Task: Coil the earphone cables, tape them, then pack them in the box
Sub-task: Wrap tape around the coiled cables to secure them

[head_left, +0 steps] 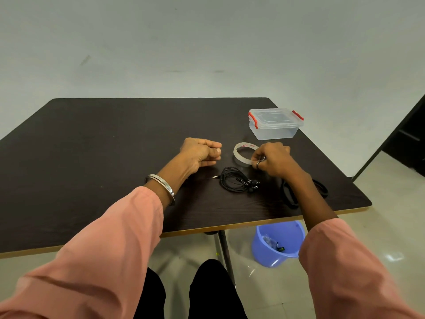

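A coiled black earphone cable point(234, 181) lies on the dark table point(103, 146), its plug pointing left and its earbuds at the right. Just behind it a clear tape roll point(241, 154) stands tilted, and my right hand point(272, 158) grips its right rim with the fingertips. My left hand point(201, 153) hovers to the left of the roll, fingers curled into a loose fist; nothing shows in it. A clear plastic box point(274, 123) with red latches and its lid on sits at the back right. More black cable point(319, 187) lies partly hidden under my right forearm.
A blue bucket point(278, 242) with scraps inside stands on the floor below the table's front right edge. The table's metal leg point(224, 252) rises in front of my knees. A dark piece of furniture point(404, 143) is at the far right.
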